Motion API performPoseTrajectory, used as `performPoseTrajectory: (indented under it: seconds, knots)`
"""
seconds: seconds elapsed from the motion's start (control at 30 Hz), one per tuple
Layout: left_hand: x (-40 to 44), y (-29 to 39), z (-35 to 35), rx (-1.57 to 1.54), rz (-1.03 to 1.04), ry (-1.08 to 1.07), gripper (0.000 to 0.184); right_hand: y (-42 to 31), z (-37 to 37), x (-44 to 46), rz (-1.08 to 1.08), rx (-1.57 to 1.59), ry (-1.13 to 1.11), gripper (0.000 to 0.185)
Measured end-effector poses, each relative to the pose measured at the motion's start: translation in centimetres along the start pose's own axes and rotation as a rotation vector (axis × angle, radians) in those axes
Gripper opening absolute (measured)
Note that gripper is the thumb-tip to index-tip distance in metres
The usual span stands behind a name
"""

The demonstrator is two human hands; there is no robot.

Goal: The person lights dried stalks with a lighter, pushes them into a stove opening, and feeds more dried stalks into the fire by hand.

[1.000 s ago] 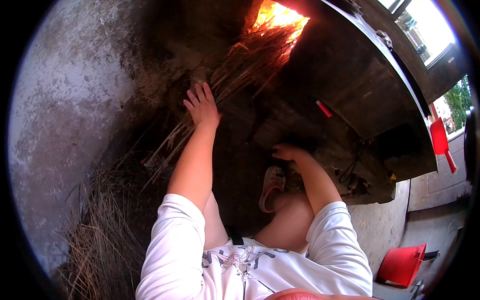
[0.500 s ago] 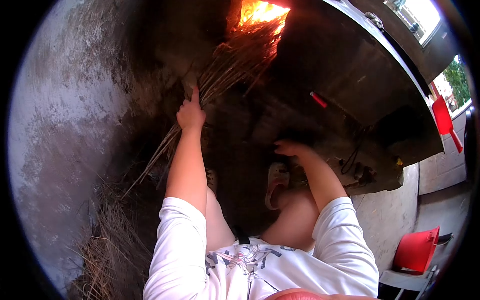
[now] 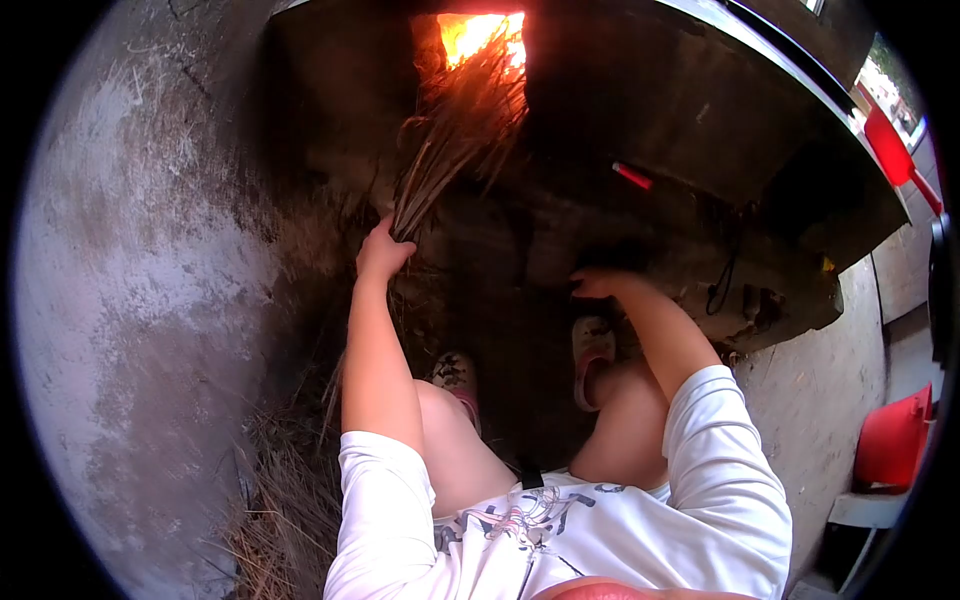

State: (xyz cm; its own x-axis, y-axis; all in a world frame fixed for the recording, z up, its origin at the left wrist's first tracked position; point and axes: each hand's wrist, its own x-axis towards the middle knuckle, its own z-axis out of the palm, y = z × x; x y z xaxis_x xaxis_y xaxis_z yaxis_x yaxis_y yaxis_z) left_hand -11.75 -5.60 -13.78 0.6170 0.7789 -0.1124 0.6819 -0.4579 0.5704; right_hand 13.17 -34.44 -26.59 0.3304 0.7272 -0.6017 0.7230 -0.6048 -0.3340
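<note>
My left hand (image 3: 384, 250) is closed around the lower end of a bundle of dry stalks (image 3: 450, 145), thumb out to the right. The bundle slants up and right, its far ends inside the glowing opening of a brick-like stove (image 3: 690, 110). Bright fire (image 3: 480, 38) burns there behind the stalks. Over the dark floor, in front of my right knee, my right hand (image 3: 598, 284) hangs with loosely bent fingers and nothing visible in it. Shadow partly hides its fingertips.
A red lighter-like stick (image 3: 632, 177) lies to the right of the fire. Dry straw (image 3: 290, 500) is heaped at lower left beside the stained wall (image 3: 130, 300). At right are a red scoop (image 3: 890, 145) and a red bucket (image 3: 893, 440) on a stool (image 3: 868, 510).
The view has shifted, so the fire appears further left. My left hand has turned, its pointing index finger now folded in, and grips the stalks nearer their end. My right hand stays low and free.
</note>
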Motion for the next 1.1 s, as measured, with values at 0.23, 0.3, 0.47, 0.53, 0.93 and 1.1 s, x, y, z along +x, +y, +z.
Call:
performPoseTrajectory:
  seconds: [0.23, 0.3, 0.47, 0.53, 0.93, 1.1]
  knots:
    - [-0.2, 0.5, -0.8, -0.310, 0.010, -0.084, 0.072, 0.5, -0.3, 0.1, -0.055, -0.012, -0.062, 0.057]
    - [-1.1, 1.6, -1.5, -0.359, -0.034, -0.223, 0.083, 0.6, 0.2, 0.1, -0.019, -0.009, -0.005, 0.056]
    - [-1.2, 2.1, -0.9, -0.369, -0.034, -0.160, 0.077, 1.0, 0.5, 1.0, 0.019, -0.060, 0.013, 0.056]
    - [-0.4, 1.4, -0.1, -0.369, -0.051, -0.159, 0.078, 1.1, 0.6, 1.2, -0.009, -0.085, 0.032, 0.056]
    - [0.4, 1.6, 0.4, -0.175, 0.159, -0.065, 0.076, -0.9, -0.8, -0.1, 0.017, -0.131, -0.067, 0.060]
    - [-0.1, 2.6, 0.6, 0.056, 0.094, 0.154, 0.068, 0.1, -0.1, 1.1, -0.007, -0.135, -0.073, 0.061]
